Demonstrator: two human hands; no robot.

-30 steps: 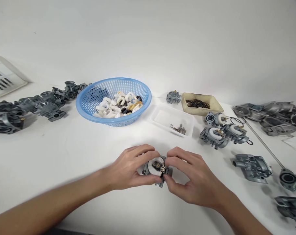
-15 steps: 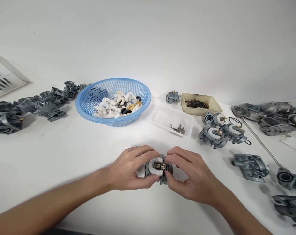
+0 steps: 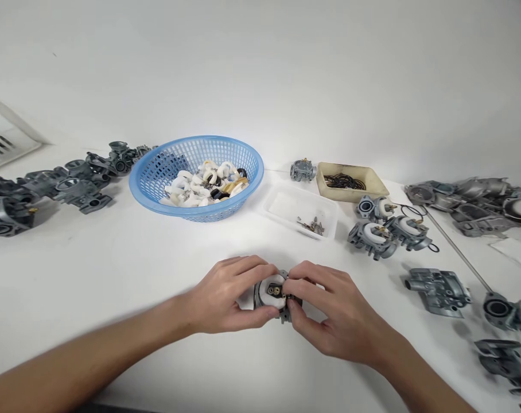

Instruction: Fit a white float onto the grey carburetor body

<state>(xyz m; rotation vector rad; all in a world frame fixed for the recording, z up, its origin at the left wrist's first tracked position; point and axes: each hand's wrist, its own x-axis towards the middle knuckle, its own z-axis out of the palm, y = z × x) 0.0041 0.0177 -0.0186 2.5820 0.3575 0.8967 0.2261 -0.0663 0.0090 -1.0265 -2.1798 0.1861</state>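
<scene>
- White tabletop fills the lower frame; the blue basket sits upper centre-left.
- Left hand is clamped on the carburettor body, lower centre.
- Right hand has moved its fingertips over the white float's right end, suggesting close work there; any grip is hidden.

No readable text, labels, brands, numbers or signs anywhere in view
</scene>
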